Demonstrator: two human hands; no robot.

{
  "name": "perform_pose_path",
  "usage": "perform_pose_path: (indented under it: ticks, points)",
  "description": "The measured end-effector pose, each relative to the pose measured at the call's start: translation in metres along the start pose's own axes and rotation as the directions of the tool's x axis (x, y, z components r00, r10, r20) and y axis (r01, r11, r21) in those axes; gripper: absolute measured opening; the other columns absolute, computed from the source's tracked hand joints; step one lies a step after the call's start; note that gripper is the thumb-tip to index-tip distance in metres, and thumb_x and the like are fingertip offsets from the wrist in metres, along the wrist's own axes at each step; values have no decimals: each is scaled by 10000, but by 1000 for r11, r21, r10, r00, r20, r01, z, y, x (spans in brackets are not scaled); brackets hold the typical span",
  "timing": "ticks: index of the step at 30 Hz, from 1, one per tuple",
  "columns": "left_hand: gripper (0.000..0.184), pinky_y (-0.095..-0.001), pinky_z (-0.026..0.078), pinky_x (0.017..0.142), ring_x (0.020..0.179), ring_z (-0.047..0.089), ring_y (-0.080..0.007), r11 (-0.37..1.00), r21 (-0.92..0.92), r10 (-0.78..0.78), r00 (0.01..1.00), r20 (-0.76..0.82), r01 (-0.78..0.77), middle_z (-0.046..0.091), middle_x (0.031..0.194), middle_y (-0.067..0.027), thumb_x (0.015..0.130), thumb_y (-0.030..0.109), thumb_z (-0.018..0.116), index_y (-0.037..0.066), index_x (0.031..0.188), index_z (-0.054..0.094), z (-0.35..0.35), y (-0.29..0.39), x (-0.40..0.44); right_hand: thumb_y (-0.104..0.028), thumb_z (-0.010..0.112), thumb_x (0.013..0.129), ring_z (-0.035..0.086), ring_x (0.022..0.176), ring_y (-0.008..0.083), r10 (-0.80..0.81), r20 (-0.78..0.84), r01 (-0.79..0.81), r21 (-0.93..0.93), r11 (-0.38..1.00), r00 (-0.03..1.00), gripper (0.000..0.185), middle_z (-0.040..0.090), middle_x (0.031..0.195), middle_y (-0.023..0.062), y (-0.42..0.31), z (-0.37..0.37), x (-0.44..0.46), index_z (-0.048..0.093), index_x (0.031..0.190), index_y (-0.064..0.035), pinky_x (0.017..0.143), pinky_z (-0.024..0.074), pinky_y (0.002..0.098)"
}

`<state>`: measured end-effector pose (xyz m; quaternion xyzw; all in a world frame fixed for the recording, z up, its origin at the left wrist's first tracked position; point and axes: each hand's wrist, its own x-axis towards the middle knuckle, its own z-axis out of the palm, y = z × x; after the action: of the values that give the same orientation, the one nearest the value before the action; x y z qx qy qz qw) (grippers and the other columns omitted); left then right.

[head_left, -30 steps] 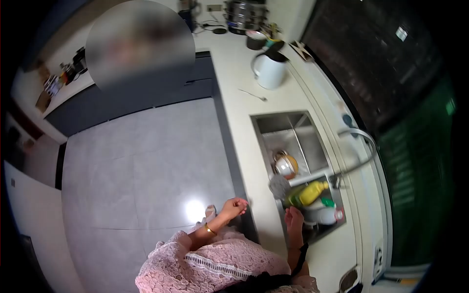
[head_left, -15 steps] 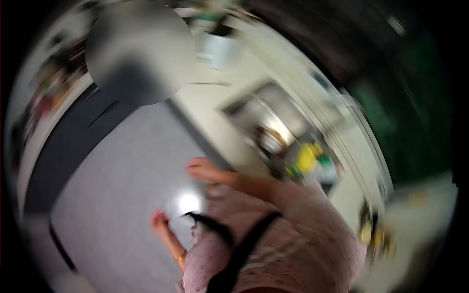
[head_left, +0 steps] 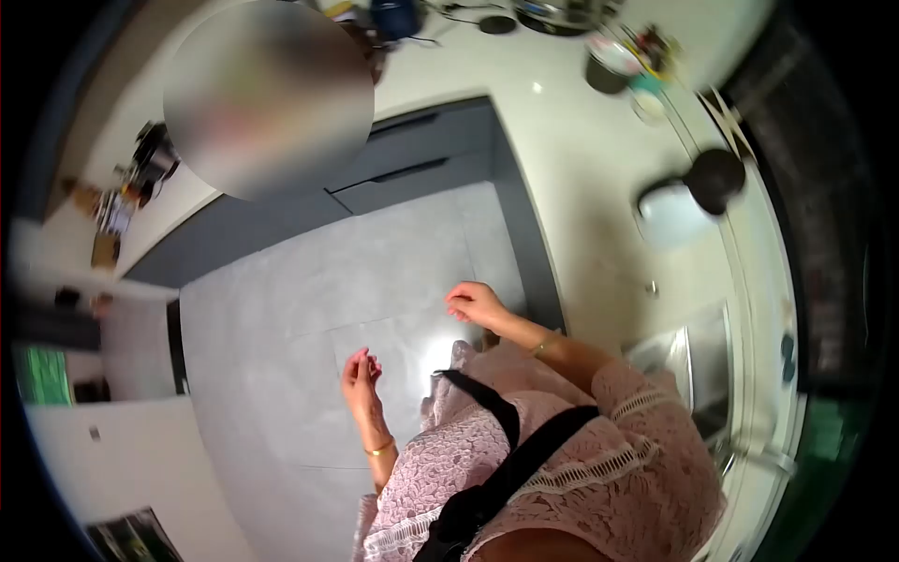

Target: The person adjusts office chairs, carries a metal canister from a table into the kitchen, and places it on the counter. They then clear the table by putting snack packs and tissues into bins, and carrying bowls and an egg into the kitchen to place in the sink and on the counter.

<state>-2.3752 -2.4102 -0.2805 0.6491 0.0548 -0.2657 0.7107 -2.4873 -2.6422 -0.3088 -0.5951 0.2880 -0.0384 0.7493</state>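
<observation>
Both my hands hang in mid-air above the grey tiled floor. My left hand is loosely bent, with its fingers a little apart and nothing in it. A gold bangle circles that wrist. Higher and to the right, my right hand has slack, curled fingers; it too is empty. This hand is nearest the grey cabinet side under the counter. Neither hand touches anything. A pink lace dress with a black strap across it covers my body.
A pale counter turns the corner, with grey drawers below. On it stand a white container by a dark round lid, a dark cup and a metal pot. A sink lies at right.
The view has swung and sharpened from a blur, bringing the counter corner and drawers in and moving the sink to the lower right edge. Both hands stay empty.
</observation>
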Motion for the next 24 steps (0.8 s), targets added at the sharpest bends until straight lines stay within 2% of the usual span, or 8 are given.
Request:
perform_pose_path:
  ticks: [1, 3, 8, 11, 13, 17, 19, 24]
  points:
    - [138, -204, 422, 574, 617, 493, -86, 999, -40, 7, 999, -42, -9, 547, 726, -30, 802, 145, 550, 42, 893, 570, 16, 13, 13, -99, 503, 784, 519, 537, 83, -18, -46, 19, 15, 1000, 999, 99, 581, 694, 59, -10, -8, 13, 543, 831, -22, 449, 429, 216]
    - [143, -210, 424, 579, 623, 494, -85, 981, 151, 117, 993, 14, -118, 549, 748, -24, 814, 159, 535, 48, 897, 573, 38, 31, 38, -98, 498, 794, 517, 543, 78, -29, -51, 29, -3, 1000, 998, 95, 580, 695, 56, -19, -24, 37, 542, 837, -25, 451, 424, 212]
    - [142, -213, 425, 585, 638, 507, -87, 987, 160, 34, 999, -25, -29, 554, 737, -19, 818, 166, 529, 50, 888, 573, 66, 34, 99, -135, 493, 833, 509, 565, 84, 126, -102, -113, 122, 986, 987, 120, 582, 718, 54, -28, -49, 77, 545, 858, -30, 495, 428, 206]
    - [150, -217, 432, 571, 632, 526, -99, 978, 208, -28, 999, 34, 20, 564, 737, -34, 819, 167, 528, 36, 880, 568, 82, 37, 148, -120, 493, 832, 524, 588, 93, 118, -116, -104, 121, 987, 986, 125, 590, 741, 63, -29, -66, 102, 553, 884, -23, 524, 436, 215]
    - [160, -220, 437, 571, 627, 531, -108, 971, 236, -39, 997, 67, 23, 568, 731, -42, 822, 168, 526, 24, 881, 564, 97, 50, 189, -117, 506, 822, 523, 586, 98, 125, -236, -84, 174, 981, 964, 126, 589, 742, 63, -38, -71, 120, 559, 878, -17, 521, 433, 223]
    - [119, -221, 439, 566, 617, 523, -103, 982, 180, -3, 961, 278, -49, 567, 727, -43, 825, 103, 492, 22, 884, 556, 137, 68, 289, -119, 520, 810, 525, 581, 107, 84, -365, -26, 162, 986, 927, 126, 588, 728, 69, -59, -81, 174, 561, 855, -8, 511, 429, 233]
    - [111, -212, 434, 567, 617, 522, -98, 984, 176, -48, 924, 380, -21, 563, 721, -37, 821, 86, 493, 18, 885, 553, 158, 78, 341, -124, 527, 801, 525, 571, 116, 168, -481, -93, 176, 980, 861, 133, 585, 705, 77, -76, -75, 209, 560, 851, -5, 503, 430, 247]
    - [116, -208, 435, 582, 627, 523, -96, 983, 174, -38, 850, 526, -64, 557, 723, -25, 810, 96, 522, 20, 893, 550, 203, 136, 447, -119, 531, 794, 536, 599, 134, 187, -490, -132, 144, 981, 852, 130, 583, 741, 84, -124, -49, 286, 550, 871, -16, 523, 441, 254]
